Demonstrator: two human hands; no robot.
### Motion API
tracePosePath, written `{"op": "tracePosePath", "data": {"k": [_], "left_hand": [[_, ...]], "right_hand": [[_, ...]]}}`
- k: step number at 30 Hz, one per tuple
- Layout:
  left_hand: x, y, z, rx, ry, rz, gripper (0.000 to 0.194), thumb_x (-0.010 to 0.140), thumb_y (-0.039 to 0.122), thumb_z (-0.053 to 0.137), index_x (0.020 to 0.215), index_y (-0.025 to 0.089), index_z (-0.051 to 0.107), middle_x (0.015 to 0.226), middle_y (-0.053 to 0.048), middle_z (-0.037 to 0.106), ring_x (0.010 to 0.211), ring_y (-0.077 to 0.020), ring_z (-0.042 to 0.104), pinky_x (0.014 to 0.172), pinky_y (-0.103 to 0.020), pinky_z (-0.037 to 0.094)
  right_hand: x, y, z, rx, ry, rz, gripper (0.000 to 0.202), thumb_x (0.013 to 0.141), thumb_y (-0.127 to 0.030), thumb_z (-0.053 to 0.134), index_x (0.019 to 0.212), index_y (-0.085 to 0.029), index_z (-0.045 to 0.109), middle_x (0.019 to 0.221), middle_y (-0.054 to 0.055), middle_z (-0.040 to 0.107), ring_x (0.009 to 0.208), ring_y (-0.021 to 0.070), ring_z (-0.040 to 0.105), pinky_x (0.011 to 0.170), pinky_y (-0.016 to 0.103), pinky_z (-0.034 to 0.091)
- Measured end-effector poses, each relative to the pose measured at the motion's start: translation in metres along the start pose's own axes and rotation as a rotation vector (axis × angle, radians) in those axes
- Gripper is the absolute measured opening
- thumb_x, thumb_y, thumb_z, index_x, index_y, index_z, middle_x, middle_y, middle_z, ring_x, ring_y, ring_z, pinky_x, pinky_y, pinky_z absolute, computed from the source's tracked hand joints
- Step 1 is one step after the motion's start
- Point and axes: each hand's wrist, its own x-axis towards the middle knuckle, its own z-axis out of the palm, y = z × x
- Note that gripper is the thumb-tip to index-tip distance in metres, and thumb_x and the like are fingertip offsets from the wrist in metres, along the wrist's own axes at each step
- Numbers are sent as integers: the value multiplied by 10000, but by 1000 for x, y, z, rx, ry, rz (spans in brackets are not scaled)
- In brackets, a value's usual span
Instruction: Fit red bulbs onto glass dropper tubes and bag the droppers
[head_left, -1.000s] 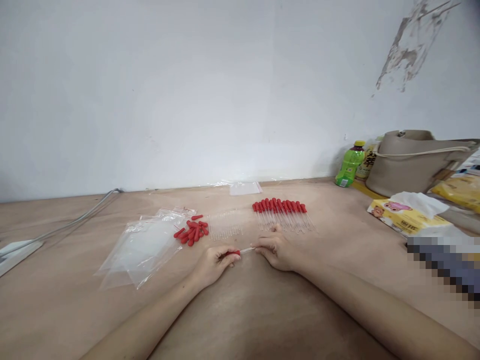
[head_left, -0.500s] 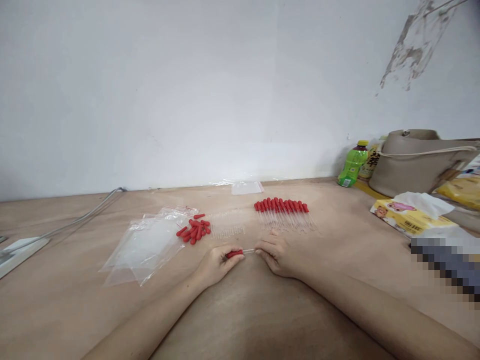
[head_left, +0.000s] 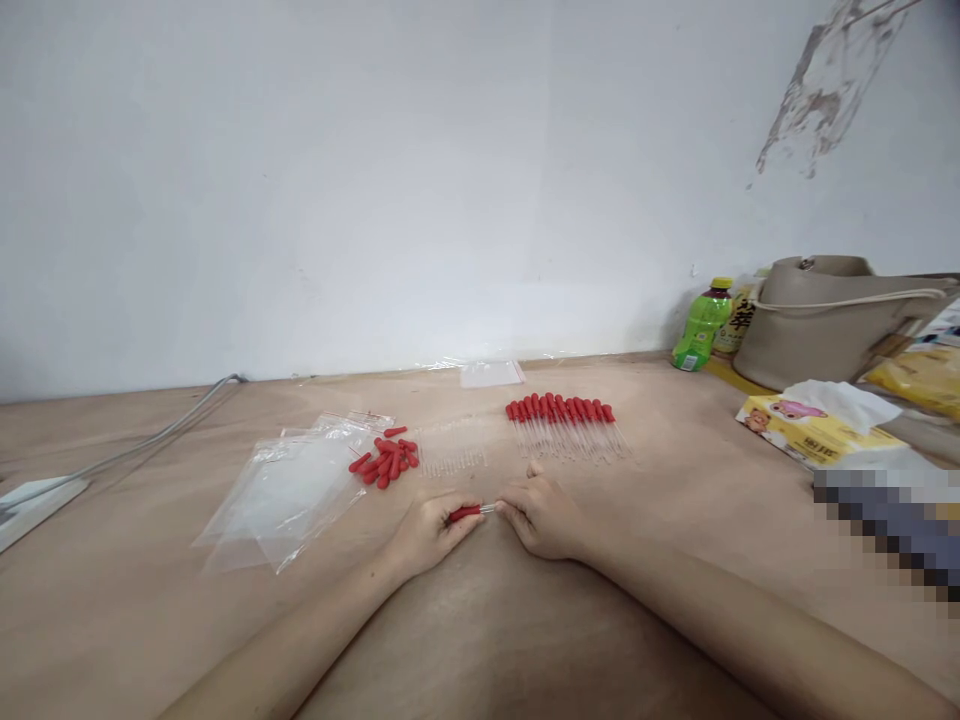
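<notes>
A grey cable [head_left: 161, 438] crosses the brown surface [head_left: 127, 620] at far left. Next, overlapping zip-lock bags [head_left: 277, 500] lie beside a heap of loose red dropper bulbs [head_left: 386, 463]. The left hand [head_left: 431, 532] grips a red bulb [head_left: 465, 513], nearer than a row of bare clear tubes [head_left: 453, 463]. A clear dropper tube [head_left: 487, 508] runs from that bulb's mouth to the right hand [head_left: 541, 512], which pinches it. Beyond are bulb-topped droppers [head_left: 562, 418] in a row, then a green drink bottle [head_left: 700, 328] and a tissue pack [head_left: 817, 438].
</notes>
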Motion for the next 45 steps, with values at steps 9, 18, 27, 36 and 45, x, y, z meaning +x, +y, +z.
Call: {"op": "tracePosePath", "data": {"k": [9,18,27,36,45], "left_hand": [[5,-3,-6,76,26,129,178,834,261,464,877,173,614,749,-33,636,681,-145,570,628,-244,444],[2,-8,-9,89,128,24,266,797,253,521,1057,208,557,1018,-55,614,905,-189,575,791,-329,466],[2,-6,-8,121,-41,62,302,854,280,427,1115,204,557,1151,-54,572,1080,-193,505,926,-371,410],[1,-6,-8,126,-34,72,302,852,267,430,1118,201,557,1152,-59,570,1074,-190,510,924,-365,418],[1,-6,-8,113,-30,68,298,850,258,435,1118,205,554,1149,-63,571,1078,-198,507,924,-394,412]], "right_hand": [[6,-8,-11,65,-120,82,271,854,-211,352,678,-168,553,663,0,628,585,100,494,698,275,251],[9,28,-47,354,-229,496,319,799,-298,391,609,-159,607,546,10,604,481,102,501,505,211,316],[65,49,-13,-133,-26,775,272,760,-298,409,632,-178,617,700,56,646,727,186,573,675,286,309],[78,56,7,-223,-87,809,263,758,-287,416,778,-142,634,800,117,647,797,225,574,769,363,223],[80,53,11,-250,-88,860,319,789,-310,374,804,-127,636,830,153,649,798,230,575,766,374,216]]}}
